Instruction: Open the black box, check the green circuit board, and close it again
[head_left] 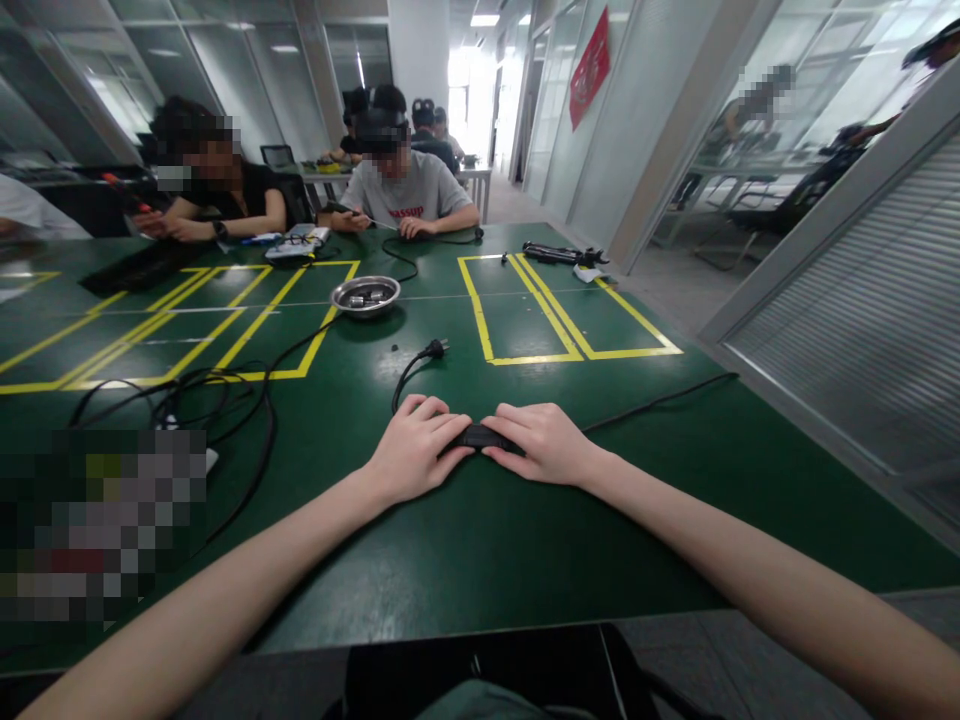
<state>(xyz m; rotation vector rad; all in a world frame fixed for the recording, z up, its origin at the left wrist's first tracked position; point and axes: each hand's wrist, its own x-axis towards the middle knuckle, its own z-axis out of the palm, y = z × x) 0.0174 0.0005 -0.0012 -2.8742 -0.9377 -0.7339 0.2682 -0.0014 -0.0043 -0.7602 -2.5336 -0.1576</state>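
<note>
Between my two hands, low over the near part of the green table (405, 560), is a black power adapter (484, 436), lying sideways. My left hand (420, 445) pinches its left end, thumb below and fingers above. The right end is gripped the same way by my right hand (544, 442). Fingers cover both ends, so only the middle of the adapter shows. A black cord with a plug (435, 349) curves up from behind my left hand and lies on the table. From behind my right hand a thin black cable (660, 402) runs off to the right.
A metal bowl (366, 297) with small metal parts stands ahead to the left. Tangled black cables (217, 400) lie at left. Yellow tape (536, 360) marks rectangles on the table. A folded black tripod (562, 254) lies at the far right. Two people sit across the table.
</note>
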